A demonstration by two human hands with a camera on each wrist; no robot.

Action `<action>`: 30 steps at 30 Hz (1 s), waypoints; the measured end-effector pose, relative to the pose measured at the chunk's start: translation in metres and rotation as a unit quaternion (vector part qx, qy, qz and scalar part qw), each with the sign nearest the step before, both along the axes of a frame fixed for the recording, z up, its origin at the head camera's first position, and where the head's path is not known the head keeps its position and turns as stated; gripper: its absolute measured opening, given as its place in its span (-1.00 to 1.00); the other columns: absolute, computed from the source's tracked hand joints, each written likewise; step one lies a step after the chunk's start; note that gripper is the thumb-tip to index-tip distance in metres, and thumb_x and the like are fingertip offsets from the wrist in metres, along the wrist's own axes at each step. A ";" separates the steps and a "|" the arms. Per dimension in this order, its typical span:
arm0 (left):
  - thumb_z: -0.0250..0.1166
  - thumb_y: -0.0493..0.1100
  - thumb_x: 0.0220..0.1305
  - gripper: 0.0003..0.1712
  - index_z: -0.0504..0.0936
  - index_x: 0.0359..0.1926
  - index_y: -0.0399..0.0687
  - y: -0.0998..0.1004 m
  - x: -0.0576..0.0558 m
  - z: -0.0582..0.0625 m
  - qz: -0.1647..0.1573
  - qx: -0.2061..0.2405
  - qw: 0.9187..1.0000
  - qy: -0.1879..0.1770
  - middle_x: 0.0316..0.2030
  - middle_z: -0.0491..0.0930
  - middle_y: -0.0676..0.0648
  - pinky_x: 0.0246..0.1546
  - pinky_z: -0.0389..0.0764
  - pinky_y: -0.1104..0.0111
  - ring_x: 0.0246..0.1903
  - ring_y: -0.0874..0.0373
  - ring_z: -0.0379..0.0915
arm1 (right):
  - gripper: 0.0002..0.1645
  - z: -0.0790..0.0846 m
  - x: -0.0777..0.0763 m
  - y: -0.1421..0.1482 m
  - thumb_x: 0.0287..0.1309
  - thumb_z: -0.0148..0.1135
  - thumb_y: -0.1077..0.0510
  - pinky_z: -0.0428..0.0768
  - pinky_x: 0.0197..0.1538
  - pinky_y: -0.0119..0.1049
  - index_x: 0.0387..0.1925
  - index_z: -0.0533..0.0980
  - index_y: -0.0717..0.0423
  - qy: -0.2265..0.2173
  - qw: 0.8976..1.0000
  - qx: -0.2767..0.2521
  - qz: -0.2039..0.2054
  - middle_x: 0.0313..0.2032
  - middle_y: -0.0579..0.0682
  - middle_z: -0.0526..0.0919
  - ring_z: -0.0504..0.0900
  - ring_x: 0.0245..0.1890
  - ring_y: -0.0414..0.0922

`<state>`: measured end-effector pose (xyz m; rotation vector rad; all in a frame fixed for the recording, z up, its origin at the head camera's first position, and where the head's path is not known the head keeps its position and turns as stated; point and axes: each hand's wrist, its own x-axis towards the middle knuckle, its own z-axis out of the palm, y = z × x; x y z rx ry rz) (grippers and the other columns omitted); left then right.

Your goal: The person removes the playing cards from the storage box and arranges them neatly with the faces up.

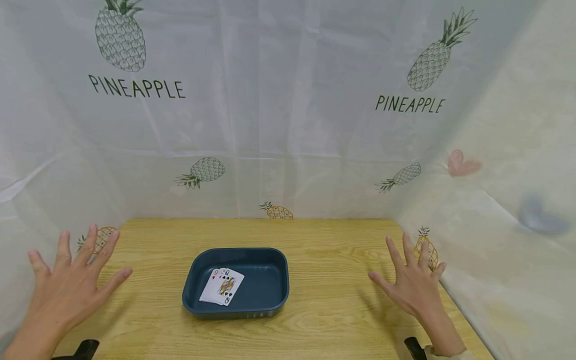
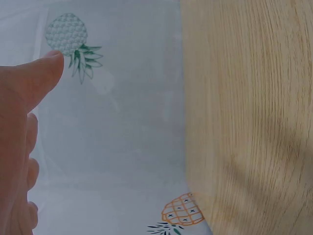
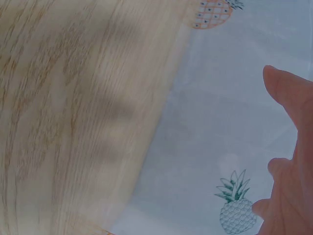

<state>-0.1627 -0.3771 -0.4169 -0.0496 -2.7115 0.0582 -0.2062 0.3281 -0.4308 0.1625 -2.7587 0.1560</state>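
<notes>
A dark blue rectangular tray (image 1: 265, 312) with rounded corners stands on the wooden table, left of the middle in the head view. Inside its left part lies a small fanned stack of playing cards (image 1: 222, 287), face up, with a queen of spades on top. To the left of the tray my left hand (image 1: 72, 285) is held above the table, fingers straight and spread, holding nothing. My right hand (image 1: 413, 282) hovers over the table's right side in the same spread way, also holding nothing. Neither hand touches the tray or the cards.
The wooden table (image 1: 333, 260) ends at a pale curtain (image 1: 288, 125) printed with pineapples, which hangs behind it and along both sides. Black straps show near the left wrist (image 1: 85, 349) and the right wrist (image 1: 414, 347).
</notes>
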 end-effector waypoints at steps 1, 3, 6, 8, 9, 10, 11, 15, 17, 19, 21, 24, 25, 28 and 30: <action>0.22 0.55 0.34 0.26 -0.33 0.74 0.35 0.000 0.000 0.000 0.000 0.000 1.000 0.000 0.66 -0.27 -0.40 0.23 -0.65 -0.62 0.51 -0.72 -0.49 | 0.31 0.000 0.000 0.000 0.26 0.21 -0.58 -0.26 0.08 0.91 0.75 -0.19 -0.25 -0.002 1.000 0.001 0.000 0.70 0.25 -0.27 -0.44 0.58 0.57; 0.23 0.54 0.34 0.26 -0.34 0.74 0.35 0.000 0.000 -0.001 -0.002 0.001 1.000 -0.001 0.66 -0.27 -0.40 0.22 -0.66 -0.62 0.51 -0.72 -0.49 | 0.31 0.000 0.001 0.000 0.26 0.21 -0.58 -0.25 0.08 0.91 0.75 -0.19 -0.24 -0.005 1.000 0.002 0.000 0.70 0.26 -0.26 -0.43 0.57 0.58; 0.22 0.54 0.34 0.26 -0.34 0.73 0.35 -0.001 -0.001 -0.001 -0.005 0.002 1.000 -0.001 0.66 -0.27 -0.40 0.22 -0.67 -0.61 0.51 -0.73 -0.49 | 0.31 0.002 0.002 -0.001 0.26 0.21 -0.58 -0.25 0.09 0.90 0.75 -0.18 -0.23 -0.010 1.000 0.004 0.000 0.70 0.27 -0.25 -0.41 0.57 0.60; 0.22 0.54 0.34 0.26 -0.34 0.73 0.35 -0.002 -0.001 0.000 -0.006 0.001 1.000 0.001 0.66 -0.27 -0.40 0.22 -0.67 -0.61 0.51 -0.73 -0.49 | 0.30 0.004 0.001 -0.002 0.26 0.21 -0.57 -0.25 0.12 0.89 0.75 -0.17 -0.23 -0.005 1.000 0.005 0.002 0.70 0.27 -0.22 -0.37 0.57 0.61; 0.22 0.54 0.34 0.26 -0.34 0.73 0.36 -0.002 -0.002 0.000 -0.005 0.001 1.000 0.001 0.66 -0.27 -0.40 0.23 -0.67 -0.61 0.51 -0.72 -0.49 | 0.29 0.005 0.000 -0.002 0.27 0.21 -0.57 -0.24 0.13 0.88 0.75 -0.16 -0.22 -0.002 1.000 0.005 0.004 0.70 0.27 -0.21 -0.35 0.57 0.61; 0.22 0.55 0.33 0.26 -0.34 0.73 0.36 -0.002 -0.002 0.000 -0.004 -0.001 1.000 0.002 0.66 -0.27 -0.40 0.23 -0.66 -0.61 0.51 -0.73 -0.47 | 0.29 0.006 0.000 -0.003 0.27 0.22 -0.57 -0.23 0.15 0.88 0.75 -0.15 -0.22 0.002 1.000 0.007 0.005 0.70 0.27 -0.19 -0.33 0.57 0.62; 0.22 0.55 0.33 0.27 -0.34 0.73 0.36 -0.002 -0.002 0.001 -0.003 -0.003 1.000 0.002 0.66 -0.27 -0.40 0.23 -0.66 -0.61 0.51 -0.73 -0.46 | 0.29 0.007 -0.001 -0.003 0.26 0.22 -0.56 -0.22 0.16 0.87 0.75 -0.14 -0.21 0.006 1.000 0.007 0.007 0.70 0.27 -0.18 -0.31 0.57 0.62; 0.22 0.56 0.33 0.27 -0.34 0.74 0.34 -0.001 -0.003 0.002 -0.002 -0.009 1.000 0.002 0.65 -0.26 -0.41 0.23 -0.62 -0.63 0.51 -0.73 -0.45 | 0.29 0.012 -0.004 -0.010 0.25 0.24 -0.57 -0.17 0.19 0.85 0.74 -0.09 -0.17 0.019 1.000 0.017 0.017 0.69 0.27 -0.14 -0.23 0.56 0.64; 0.22 0.55 0.33 0.27 -0.33 0.74 0.33 0.001 -0.005 0.003 -0.005 -0.007 1.000 0.002 0.66 -0.25 -0.41 0.23 -0.62 -0.64 0.51 -0.72 -0.48 | 0.30 0.015 -0.005 -0.014 0.24 0.24 -0.57 -0.14 0.21 0.84 0.74 -0.09 -0.17 0.024 0.999 0.021 0.021 0.69 0.26 -0.14 -0.19 0.56 0.64; 0.22 0.54 0.34 0.27 -0.34 0.74 0.32 0.004 -0.005 0.004 -0.006 0.000 1.000 -0.002 0.66 -0.28 -0.40 0.22 -0.63 -0.64 0.51 -0.71 -0.52 | 0.30 0.017 -0.007 -0.019 0.24 0.24 -0.57 -0.14 0.23 0.82 0.75 -0.12 -0.19 0.025 0.999 0.019 0.027 0.70 0.25 -0.14 -0.18 0.56 0.63; 0.23 0.53 0.35 0.26 -0.34 0.74 0.33 0.006 -0.006 0.004 -0.010 0.007 1.000 -0.003 0.67 -0.29 -0.39 0.21 -0.64 -0.64 0.51 -0.71 -0.52 | 0.30 0.020 -0.009 -0.026 0.25 0.24 -0.57 -0.14 0.26 0.80 0.75 -0.12 -0.20 0.026 0.999 0.015 0.035 0.70 0.25 -0.14 -0.18 0.57 0.60; 0.24 0.49 0.38 0.24 -0.32 0.74 0.33 0.010 -0.006 0.003 -0.024 0.021 0.999 0.002 0.68 -0.32 -0.35 0.22 -0.64 -0.63 0.53 -0.67 -0.51 | 0.28 0.022 -0.013 -0.037 0.26 0.24 -0.56 -0.16 0.29 0.78 0.75 -0.11 -0.19 0.021 0.999 0.003 0.048 0.70 0.24 -0.13 -0.19 0.59 0.57; 0.25 0.47 0.39 0.23 -0.32 0.74 0.32 0.012 -0.006 0.003 -0.030 0.025 0.999 0.005 0.69 -0.32 -0.33 0.23 -0.62 -0.63 0.55 -0.65 -0.51 | 0.28 0.023 -0.014 -0.041 0.27 0.24 -0.55 -0.16 0.30 0.77 0.75 -0.10 -0.19 0.019 0.998 0.000 0.053 0.70 0.24 -0.13 -0.18 0.60 0.55; 0.26 0.41 0.43 0.20 -0.30 0.75 0.28 0.016 -0.007 0.000 -0.054 0.043 0.998 0.012 0.70 -0.37 -0.28 0.24 -0.62 -0.62 0.59 -0.54 -0.57 | 0.25 0.025 -0.016 -0.055 0.29 0.25 -0.52 -0.14 0.32 0.75 0.74 -0.07 -0.16 0.009 0.998 -0.015 0.068 0.70 0.21 -0.14 -0.17 0.61 0.52; 0.25 0.37 0.46 0.18 -0.30 0.75 0.24 0.020 -0.008 -0.003 -0.070 0.056 0.996 0.010 0.70 -0.41 -0.25 0.24 -0.58 -0.63 0.61 -0.47 -0.62 | 0.23 0.026 -0.017 -0.065 0.30 0.26 -0.51 -0.13 0.35 0.73 0.74 -0.05 -0.15 0.001 0.997 -0.027 0.078 0.71 0.19 -0.15 -0.17 0.62 0.48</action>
